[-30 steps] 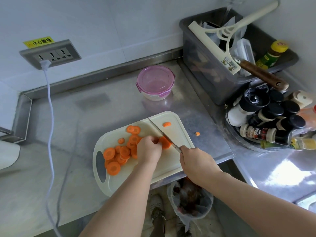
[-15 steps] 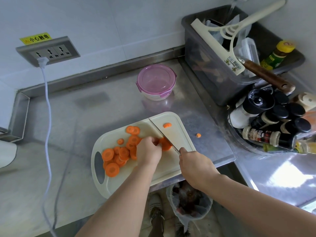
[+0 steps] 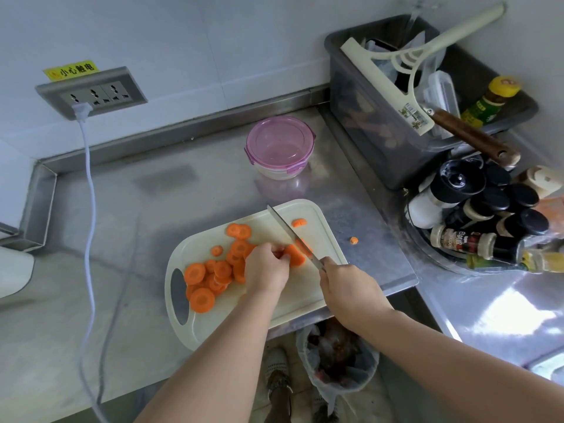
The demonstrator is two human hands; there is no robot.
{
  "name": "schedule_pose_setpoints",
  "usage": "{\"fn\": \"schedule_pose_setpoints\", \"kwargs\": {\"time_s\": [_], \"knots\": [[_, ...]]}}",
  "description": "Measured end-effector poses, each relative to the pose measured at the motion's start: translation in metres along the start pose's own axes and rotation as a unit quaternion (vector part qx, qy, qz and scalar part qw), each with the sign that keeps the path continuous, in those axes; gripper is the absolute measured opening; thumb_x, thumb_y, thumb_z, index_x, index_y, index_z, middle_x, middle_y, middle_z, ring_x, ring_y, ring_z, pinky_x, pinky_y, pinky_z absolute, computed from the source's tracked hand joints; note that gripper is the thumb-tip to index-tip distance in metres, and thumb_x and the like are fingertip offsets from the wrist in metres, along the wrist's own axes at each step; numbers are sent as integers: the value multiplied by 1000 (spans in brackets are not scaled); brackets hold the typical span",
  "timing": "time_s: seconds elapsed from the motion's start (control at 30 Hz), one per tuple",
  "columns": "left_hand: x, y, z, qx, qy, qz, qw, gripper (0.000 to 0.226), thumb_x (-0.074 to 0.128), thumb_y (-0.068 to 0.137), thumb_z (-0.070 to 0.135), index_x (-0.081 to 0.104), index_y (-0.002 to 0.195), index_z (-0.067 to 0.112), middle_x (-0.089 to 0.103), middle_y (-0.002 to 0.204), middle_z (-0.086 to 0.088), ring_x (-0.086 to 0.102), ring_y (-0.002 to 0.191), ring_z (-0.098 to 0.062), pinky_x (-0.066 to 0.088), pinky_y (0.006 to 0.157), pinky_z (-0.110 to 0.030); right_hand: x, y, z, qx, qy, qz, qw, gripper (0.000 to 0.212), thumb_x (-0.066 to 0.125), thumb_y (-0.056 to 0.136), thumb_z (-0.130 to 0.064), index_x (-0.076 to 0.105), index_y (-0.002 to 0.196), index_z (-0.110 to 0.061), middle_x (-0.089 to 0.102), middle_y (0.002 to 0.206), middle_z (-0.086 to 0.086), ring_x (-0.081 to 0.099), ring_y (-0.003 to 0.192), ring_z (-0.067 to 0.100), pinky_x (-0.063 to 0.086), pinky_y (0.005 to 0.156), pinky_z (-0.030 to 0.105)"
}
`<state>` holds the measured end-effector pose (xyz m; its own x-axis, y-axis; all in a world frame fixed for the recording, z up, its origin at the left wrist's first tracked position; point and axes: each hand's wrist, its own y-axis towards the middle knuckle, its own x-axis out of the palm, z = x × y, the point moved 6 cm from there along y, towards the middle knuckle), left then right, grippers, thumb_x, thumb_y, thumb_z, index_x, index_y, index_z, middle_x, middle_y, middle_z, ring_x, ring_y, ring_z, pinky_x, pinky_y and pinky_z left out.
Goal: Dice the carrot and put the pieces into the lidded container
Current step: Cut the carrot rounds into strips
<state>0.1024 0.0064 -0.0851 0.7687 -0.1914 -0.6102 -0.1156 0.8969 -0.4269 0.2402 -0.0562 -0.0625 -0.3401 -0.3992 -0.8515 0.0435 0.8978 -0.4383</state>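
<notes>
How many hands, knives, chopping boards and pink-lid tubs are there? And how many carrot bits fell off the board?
Hands: 2, the left hand and the right hand
Knife: 1
Chopping board: 1
Pink-lid tub: 1
Carrot bit off the board: 1
Total: 6

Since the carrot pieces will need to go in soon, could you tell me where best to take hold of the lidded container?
Take the container by its clear bowl below the pink lid, coming from the front, the side nearest the cutting board. It stands upright and shut, with bare counter before it; the grey bin crowds its right.
</notes>
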Motion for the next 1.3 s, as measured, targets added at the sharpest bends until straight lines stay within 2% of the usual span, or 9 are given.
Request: {"fn": "schedule_pose_setpoints", "kwargs": {"time_s": [0.1, 0.43, 0.63, 0.73, 0.83, 0.9, 1.03, 1.2, 1.3], "knots": [[0, -1, 0, -6, -12, 0, 1000, 20, 64, 87, 17, 67, 106, 11, 71, 104, -6, 65, 100, -23, 48, 93, -35, 3, -6, -3, -14, -29, 1, 999, 21, 33, 101, -16, 42, 120, -14, 46, 69, 0, 56, 66, 26, 37, 49, 30], [-2, -1, 1, 3, 6, 6, 1000, 21, 65, 86, 19, 68, 105, 11, 71, 104, -5, 63, 103, -23, 48, 90, -33, 11, -6, -4, -2, -61, -16, 998, 33, 43, 97, -9, 38, 129, -12, 57, 81, 3, 62, 71, 24, 46, 53, 32], [-1, 1, 0, 2, 15, 0, 1000, 21, 64, 88, 20, 68, 106, 12, 71, 105, -5, 63, 103, -23, 48, 90, -33, 10, -3, -5, -8, -63, -40, 997, 36, 44, 94, -5, 38, 129, -10, 43, 74, 0, 45, 56, 18, 32, 45, 28], [1, 3, -1, -1, 25, -2, 1000, 21, 64, 88, 19, 68, 108, 12, 71, 106, -4, 63, 104, -23, 48, 88, -31, 5, -2, -7, -8, -37, -39, 999, 24, 34, 99, -11, 45, 120, -11, 34, 71, -1, 44, 65, 21, 39, 58, 30], [0, 4, -2, 4, 24, 2, 1000, 19, 63, 88, 19, 68, 105, 12, 71, 105, -5, 63, 103, -23, 49, 87, -31, 4, 0, -7, 6, -19, -44, 999, 23, 27, 101, -18, 46, 113, -15, 28, 67, 3, 44, 77, 23, 42, 71, 33], [0, 4, -1, 6, 23, 4, 1000, 18, 63, 89, 18, 68, 105, 11, 70, 106, -4, 63, 103, -22, 48, 86, -29, 8, 1, -6, 16, -12, -57, 998, 22, 28, 101, -18, 46, 114, -15, 30, 68, 5, 44, 76, 23, 44, 71, 34], [-1, 2, 0, 8, 16, 7, 1000, 17, 62, 90, 17, 67, 104, 10, 70, 105, -3, 63, 102, -21, 46, 82, -26, 16, 4, -1, 42, -9, -54, 998, 30, 38, 97, -9, 42, 126, -13, 47, 89, 3, 47, 60, 21, 40, 51, 30], [-3, -2, 1, 10, 7, 9, 1000, 20, 62, 90, 17, 66, 108, 10, 69, 107, -2, 62, 104, -19, 42, 82, -21, 4, 4, 2, 37, 28, -17, 999, 26, 29, 103, -21, 48, 120, -16, 59, 88, 4, 62, 77, 26, 55, 68, 39], [-3, -4, 1, 0, -6, 8, 1000, 19, 62, 90, 18, 66, 107, 10, 70, 105, -4, 63, 102, -21, 43, 81, -24, -1, -3, 1, 20, 25, -7, 999, 27, 26, 104, -24, 48, 118, -16, 57, 81, 4, 61, 72, 26, 53, 64, 38]]}}
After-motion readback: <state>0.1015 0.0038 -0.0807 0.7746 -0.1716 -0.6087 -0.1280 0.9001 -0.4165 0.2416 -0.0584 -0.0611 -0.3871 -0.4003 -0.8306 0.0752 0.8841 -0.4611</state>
